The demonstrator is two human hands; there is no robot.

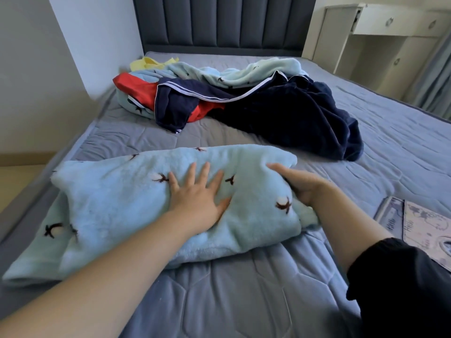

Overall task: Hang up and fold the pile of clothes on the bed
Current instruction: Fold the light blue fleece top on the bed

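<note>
The pale blue fleece [117, 203] lies across the near part of the bed [244, 293], its long axis running left to right. The left hand [197, 193] presses flat on its middle, fingers spread. The right hand [301, 185] grips its right end, likely to fold it leftward. The unsorted pile [256, 101] lies farther off.

Under your left hand [197, 193] the fleece [136, 203] is pale blue with scattered small dark-brown-and-white motifs. On the near side of your hands the bed cover [231, 289] is grey-blue with quilted hexagon stitching. Beyond your hands: navy garment [292, 118] with white piping, red cloth [136, 90], yellow cloth [146, 62], and another pale blue blanket [244, 71] with the same motifs. Right of your right hand [300, 184], the folded cloth [427, 223] is pale with a grey-blue line print. Your right sleeve [402, 276] is black.
</note>
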